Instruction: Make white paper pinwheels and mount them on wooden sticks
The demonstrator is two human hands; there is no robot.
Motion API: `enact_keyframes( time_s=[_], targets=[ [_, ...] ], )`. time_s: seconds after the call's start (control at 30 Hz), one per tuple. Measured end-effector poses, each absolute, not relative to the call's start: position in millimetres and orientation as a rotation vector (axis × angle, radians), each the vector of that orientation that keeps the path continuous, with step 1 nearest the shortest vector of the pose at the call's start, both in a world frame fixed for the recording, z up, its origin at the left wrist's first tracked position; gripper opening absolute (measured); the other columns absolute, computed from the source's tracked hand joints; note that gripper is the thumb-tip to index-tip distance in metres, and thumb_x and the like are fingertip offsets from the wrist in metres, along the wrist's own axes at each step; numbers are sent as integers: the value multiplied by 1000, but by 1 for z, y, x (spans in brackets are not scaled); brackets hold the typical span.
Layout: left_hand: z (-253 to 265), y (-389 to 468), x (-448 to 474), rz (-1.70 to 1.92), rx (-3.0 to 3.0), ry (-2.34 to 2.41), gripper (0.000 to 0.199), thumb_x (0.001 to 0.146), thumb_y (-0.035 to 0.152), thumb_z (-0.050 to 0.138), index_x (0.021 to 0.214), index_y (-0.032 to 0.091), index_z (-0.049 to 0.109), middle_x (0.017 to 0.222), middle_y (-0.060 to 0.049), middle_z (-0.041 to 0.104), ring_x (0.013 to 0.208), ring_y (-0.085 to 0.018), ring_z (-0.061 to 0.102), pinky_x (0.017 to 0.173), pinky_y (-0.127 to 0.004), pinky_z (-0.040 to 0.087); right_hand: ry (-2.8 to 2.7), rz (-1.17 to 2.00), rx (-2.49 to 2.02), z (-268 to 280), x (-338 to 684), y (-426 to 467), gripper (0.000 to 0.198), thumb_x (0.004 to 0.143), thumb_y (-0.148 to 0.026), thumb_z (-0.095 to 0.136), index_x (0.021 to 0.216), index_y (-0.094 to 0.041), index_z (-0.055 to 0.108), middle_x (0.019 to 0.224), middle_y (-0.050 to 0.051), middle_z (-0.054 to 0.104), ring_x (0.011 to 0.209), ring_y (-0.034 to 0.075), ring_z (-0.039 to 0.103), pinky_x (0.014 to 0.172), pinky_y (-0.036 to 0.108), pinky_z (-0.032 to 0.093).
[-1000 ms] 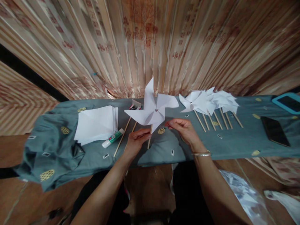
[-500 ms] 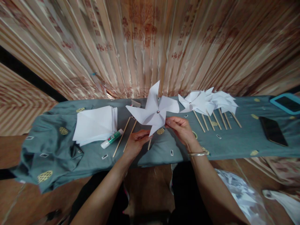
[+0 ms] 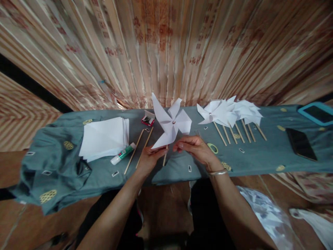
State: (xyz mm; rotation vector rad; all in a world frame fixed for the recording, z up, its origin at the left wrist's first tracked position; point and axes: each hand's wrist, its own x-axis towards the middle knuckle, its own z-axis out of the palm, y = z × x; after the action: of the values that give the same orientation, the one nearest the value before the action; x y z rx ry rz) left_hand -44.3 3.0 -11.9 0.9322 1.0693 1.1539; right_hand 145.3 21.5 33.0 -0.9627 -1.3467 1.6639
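A white paper pinwheel [image 3: 173, 122] with a metal pin at its centre stands raised over the cloth-covered table. My left hand [image 3: 149, 158] is closed around its wooden stick, just below the blades. The stick's lower end shows beneath my fingers. My right hand [image 3: 194, 147], with a bangle at the wrist, is right of the stick and just under the blades. Its fingers are curled together, and I see nothing in them. Two loose wooden sticks [image 3: 145, 147] lie left of my left hand, and a small red box of pins [image 3: 148, 120] sits behind them.
A stack of white paper [image 3: 102, 137] and a green glue stick [image 3: 122, 154] lie at left. Several pinwheels [image 3: 229, 113] rest at right, with a tape roll [image 3: 212, 148], a black phone [image 3: 301, 144] and a blue-framed device [image 3: 317, 114]. A plastic bag [image 3: 267, 211] is below the table.
The pinwheel's blades have turned, uncovering the red box behind. My right hand has drawn its fingers off the blade and moved slightly left and down. My left hand still grips the stick.
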Motion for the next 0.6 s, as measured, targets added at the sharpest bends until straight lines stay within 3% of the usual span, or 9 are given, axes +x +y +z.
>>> enact_keyframes(
  time_s=[0.1,0.2,0.3,0.4,0.6],
  targets=[
    [-13,4,-45,1178,905,1098,25,60,26,83,83,18,79,89,-5,78,91,-25,70,94,-41,52,-1275,1639,-942,41,166,21,30,68,-52,80,69,-22,77,68,3,72,61,14,59,58,28,47],
    [-14,4,-45,1156,884,1091,27,58,27,83,83,18,79,88,-6,78,90,-24,71,94,-40,52,-1047,1397,-884,44,187,29,29,61,-54,83,59,-27,71,58,-1,64,58,14,56,57,28,46],
    [-14,2,-43,1122,884,1086,28,57,27,84,83,17,79,88,-7,78,90,-24,71,94,-41,52,-977,1183,-1024,37,195,40,23,62,-47,84,74,-29,74,78,-1,72,71,15,62,71,31,50],
    [-13,1,-42,1099,890,1080,29,56,28,85,81,17,79,88,-7,78,88,-25,71,93,-41,52,-1013,1149,-1112,26,189,46,31,61,-43,86,86,-28,76,92,1,75,82,16,64,81,32,50],
    [-14,-1,-42,1099,916,1081,26,57,28,84,81,19,79,87,-6,78,88,-25,72,91,-39,53,-994,1176,-1132,12,170,47,29,51,-45,89,67,-26,74,69,-3,71,65,13,59,70,30,48]
  ],
)
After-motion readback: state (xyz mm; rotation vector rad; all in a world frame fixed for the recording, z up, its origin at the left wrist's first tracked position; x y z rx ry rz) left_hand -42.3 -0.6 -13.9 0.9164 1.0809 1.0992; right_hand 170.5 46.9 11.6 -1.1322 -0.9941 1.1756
